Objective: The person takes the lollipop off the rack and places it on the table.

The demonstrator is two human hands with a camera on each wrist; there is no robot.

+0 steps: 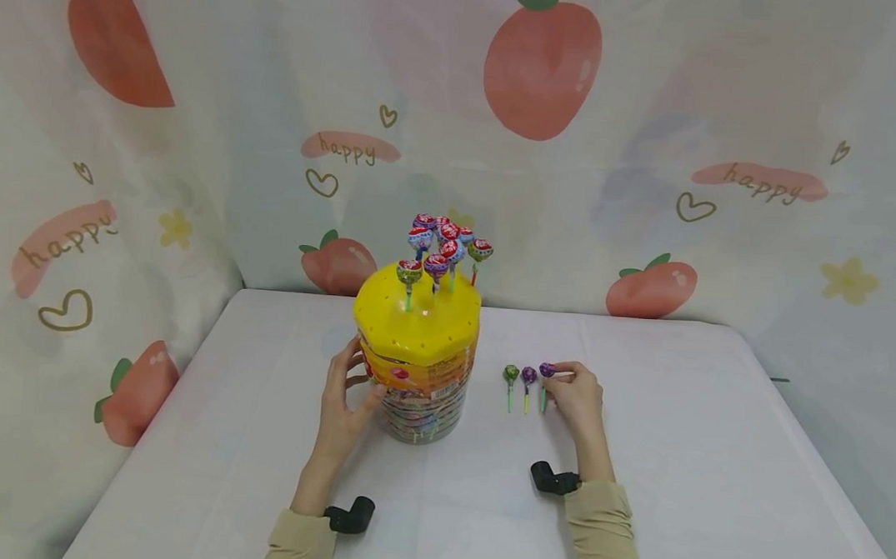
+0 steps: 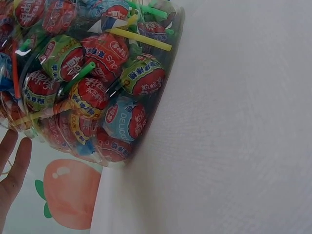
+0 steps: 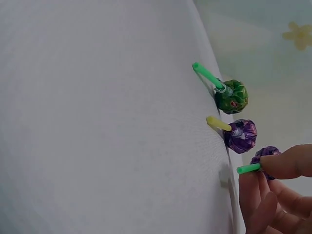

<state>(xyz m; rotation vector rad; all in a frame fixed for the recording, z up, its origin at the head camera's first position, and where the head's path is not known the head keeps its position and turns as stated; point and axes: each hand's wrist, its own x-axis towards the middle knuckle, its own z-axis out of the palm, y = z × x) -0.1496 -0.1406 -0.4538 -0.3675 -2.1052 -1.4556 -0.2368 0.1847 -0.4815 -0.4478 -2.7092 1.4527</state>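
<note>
On the table (image 1: 681, 440), the left hand (image 1: 343, 410) grips the jar (image 1: 423, 368), probably steadying it; well apart, the right hand (image 1: 579, 399) pinches one lollipop (image 1: 547, 370) beside two others (image 1: 529, 375), lined up perhaps for easy reach

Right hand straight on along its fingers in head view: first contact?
Likely the yellow-stick purple lollipop, beside the green-stick purple one the right hand pinches. Depth is unclear, so it might pass over.

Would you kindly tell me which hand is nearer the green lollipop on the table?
The right hand, right of the green lollipop, pinching a purple lollipop; the left hand is farther away, at the left side of the jar.
</note>
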